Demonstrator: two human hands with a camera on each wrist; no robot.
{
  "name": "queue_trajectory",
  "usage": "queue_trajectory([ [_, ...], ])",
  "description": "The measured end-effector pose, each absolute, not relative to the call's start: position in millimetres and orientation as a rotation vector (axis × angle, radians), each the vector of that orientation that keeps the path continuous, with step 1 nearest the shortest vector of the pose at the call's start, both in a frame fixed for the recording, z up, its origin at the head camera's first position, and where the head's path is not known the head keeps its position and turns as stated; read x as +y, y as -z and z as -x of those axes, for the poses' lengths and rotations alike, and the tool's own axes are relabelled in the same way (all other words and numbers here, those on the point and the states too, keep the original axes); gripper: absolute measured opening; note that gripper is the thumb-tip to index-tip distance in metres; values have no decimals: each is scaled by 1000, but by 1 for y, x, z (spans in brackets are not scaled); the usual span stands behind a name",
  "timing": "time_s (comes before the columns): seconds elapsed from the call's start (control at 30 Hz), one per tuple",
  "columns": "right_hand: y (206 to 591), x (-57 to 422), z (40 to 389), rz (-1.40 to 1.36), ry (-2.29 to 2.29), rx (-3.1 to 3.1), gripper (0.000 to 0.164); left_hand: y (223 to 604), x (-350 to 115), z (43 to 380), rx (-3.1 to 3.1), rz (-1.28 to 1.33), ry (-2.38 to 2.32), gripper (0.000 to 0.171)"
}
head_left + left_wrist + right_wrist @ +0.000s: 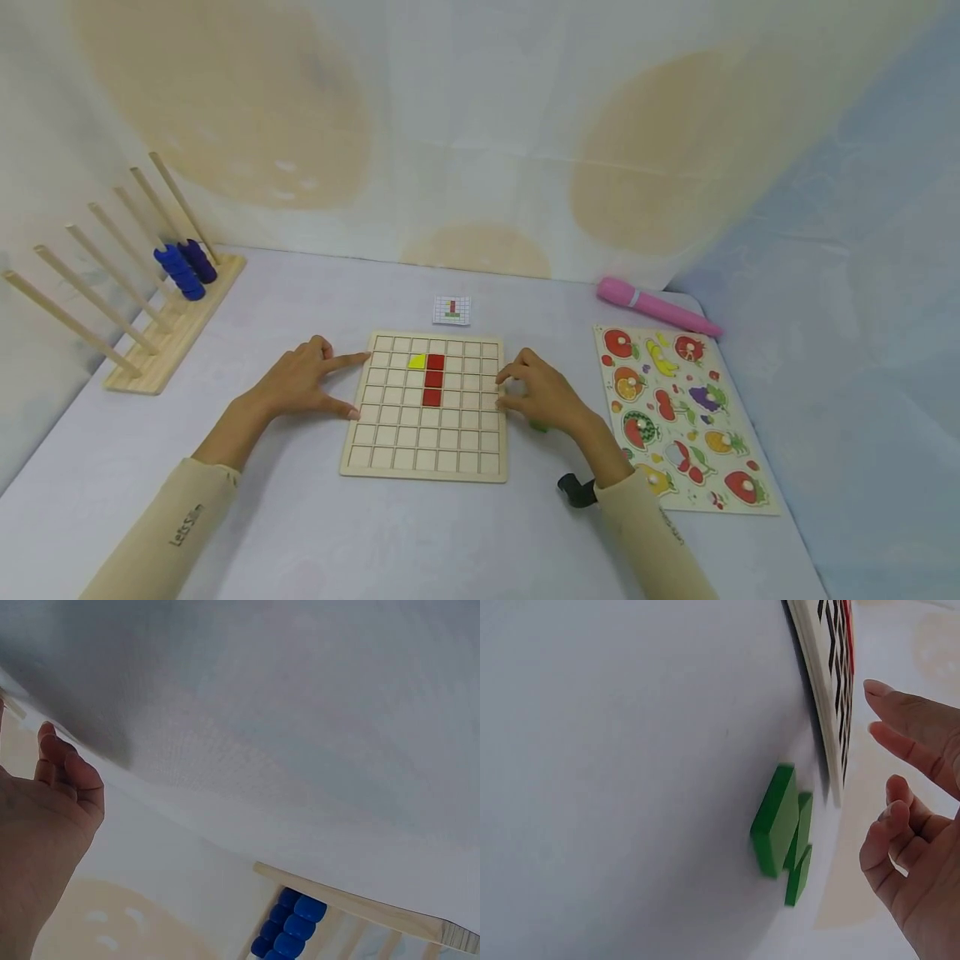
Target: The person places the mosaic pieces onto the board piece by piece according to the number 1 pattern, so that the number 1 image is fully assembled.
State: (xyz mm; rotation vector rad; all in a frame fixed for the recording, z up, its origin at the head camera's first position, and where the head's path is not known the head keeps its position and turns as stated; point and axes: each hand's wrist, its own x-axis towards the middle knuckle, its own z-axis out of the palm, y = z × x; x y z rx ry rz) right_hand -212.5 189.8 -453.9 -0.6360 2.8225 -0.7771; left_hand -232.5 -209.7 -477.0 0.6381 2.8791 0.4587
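Note:
A square wooden grid board (pixel 405 437) lies on the table between both hands. Three red square tiles (pixel 433 378) form a column on it, with a yellow tile (pixel 417 362), curved on one side, left of the top one. My left hand (pixel 296 382) stretches index finger and thumb to the board's left edge, its other fingers curled in. At the right edge, my right hand (pixel 543 392) has its thumb and index finger apart, with no tile between them. Under that hand are green pieces (pixel 778 821), mostly hidden in the head view.
A small pattern card (pixel 452 310) lies behind the board. On the left stands a wooden peg rack (pixel 172 333) with blue beads (pixel 180 273). A fruit puzzle board (pixel 705 417), a pink pen-shaped object (pixel 660 307) and a black object (pixel 576 490) are on the right.

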Motion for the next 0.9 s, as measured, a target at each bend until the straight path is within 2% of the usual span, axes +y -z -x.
queue_trajectory([
  [0.53, 462, 241, 218, 448, 911, 2826, 32, 478, -210, 233, 2878, -631, -468, 99],
  [0.9, 466, 258, 227, 490, 882, 2803, 40, 478, -209, 232, 2880, -626, -480, 99],
])
